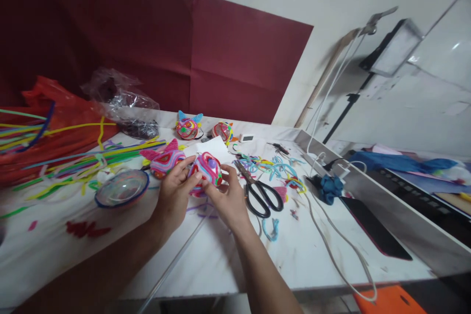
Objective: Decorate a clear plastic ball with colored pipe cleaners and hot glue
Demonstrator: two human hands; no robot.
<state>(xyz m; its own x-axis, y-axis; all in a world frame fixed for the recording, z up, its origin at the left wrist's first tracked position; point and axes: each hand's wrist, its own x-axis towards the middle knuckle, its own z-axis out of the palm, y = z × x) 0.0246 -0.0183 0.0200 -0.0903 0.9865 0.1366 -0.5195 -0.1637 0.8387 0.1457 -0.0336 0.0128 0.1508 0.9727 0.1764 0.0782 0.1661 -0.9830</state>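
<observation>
Between my two hands, above the table, is a ball wound with pink, red and purple pipe cleaners. My left hand grips its left side, thumb on the front. On the other side my right hand curls round it, with its thumb and fingers on the surface. Just behind my left hand lies a similar pipe-cleaner piece with pink pointed ends. Black-handled scissors rest right of my right hand. A clear half-sphere bowl with a blue rim stands to the left.
Pipe cleaners lie heaped at left beside a red plastic bag. Two finished-looking balls sit at the back. Pipe-cleaner scraps, a white cable and a black phone-like slab are on the right. A stick crosses the front edge.
</observation>
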